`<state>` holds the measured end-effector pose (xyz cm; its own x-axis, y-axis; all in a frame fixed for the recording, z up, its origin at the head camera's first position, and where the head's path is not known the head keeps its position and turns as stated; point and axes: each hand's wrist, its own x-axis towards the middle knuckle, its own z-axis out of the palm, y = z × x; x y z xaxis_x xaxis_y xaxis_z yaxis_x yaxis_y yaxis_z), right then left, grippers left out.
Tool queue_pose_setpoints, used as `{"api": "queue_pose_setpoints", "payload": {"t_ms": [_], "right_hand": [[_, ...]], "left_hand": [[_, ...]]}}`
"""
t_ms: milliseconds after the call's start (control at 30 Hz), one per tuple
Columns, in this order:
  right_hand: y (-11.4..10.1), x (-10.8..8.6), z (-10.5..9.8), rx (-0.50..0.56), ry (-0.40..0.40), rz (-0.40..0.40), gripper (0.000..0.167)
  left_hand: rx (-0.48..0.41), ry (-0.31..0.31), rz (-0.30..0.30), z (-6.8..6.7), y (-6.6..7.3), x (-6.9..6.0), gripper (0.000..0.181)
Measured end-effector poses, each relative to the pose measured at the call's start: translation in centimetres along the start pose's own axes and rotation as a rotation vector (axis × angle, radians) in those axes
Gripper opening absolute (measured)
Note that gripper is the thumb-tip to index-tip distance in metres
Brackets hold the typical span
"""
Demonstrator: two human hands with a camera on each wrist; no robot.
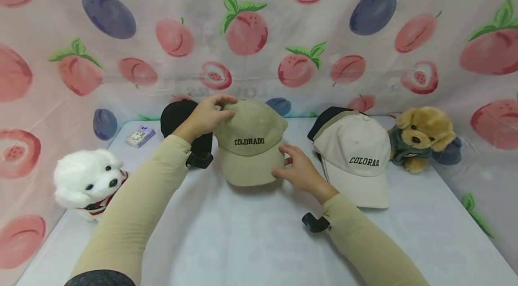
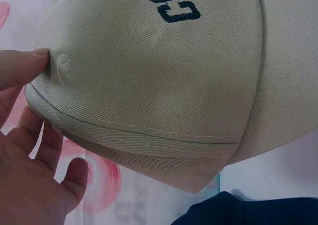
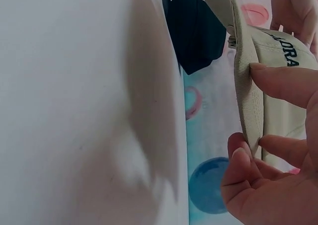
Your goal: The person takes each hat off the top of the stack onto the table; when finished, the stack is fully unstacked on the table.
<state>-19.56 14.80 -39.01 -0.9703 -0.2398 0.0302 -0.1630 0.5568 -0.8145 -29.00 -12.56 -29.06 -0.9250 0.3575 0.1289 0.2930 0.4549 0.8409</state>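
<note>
From here, left of the khaki cap [image 1: 250,124] I see a white plush dog [image 1: 87,180], with a black cap [image 1: 177,115] closer in. The left hand [image 1: 208,115] pinches the khaki cap's left side; only that wrist's view makes out a stitched eyelet [image 2: 63,63] close by. The right hand [image 1: 301,170] pinches its right edge. Right of it are stacked caps [image 1: 351,155]; white tabletop [image 1: 243,241] spreads in front, giving room, its far edge behind.
</note>
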Motion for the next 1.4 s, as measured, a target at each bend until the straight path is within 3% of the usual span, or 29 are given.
{"api": "queue_pose_setpoints", "payload": {"t_ms": [333,700,967,1400], "right_hand": [[0.0,1.3,0.6,0.035,-0.003,0.015,0.075],[0.0,2.7,0.9,0.001,0.023,0.017,0.074],[0.2,3.4,1.3,-0.037,0.030,0.024,0.074],[0.0,3.9,1.8,-0.031,0.028,0.047,0.074]], "left_hand": [[0.040,0.009,-0.048,-0.4,-0.3,0.8,0.035],[0.054,0.015,-0.081,-0.6,-0.8,1.7,0.034],[0.037,0.019,-0.084,-0.3,-1.9,2.5,0.033],[0.026,0.029,-0.070,0.0,-2.1,2.8,0.032]]}}
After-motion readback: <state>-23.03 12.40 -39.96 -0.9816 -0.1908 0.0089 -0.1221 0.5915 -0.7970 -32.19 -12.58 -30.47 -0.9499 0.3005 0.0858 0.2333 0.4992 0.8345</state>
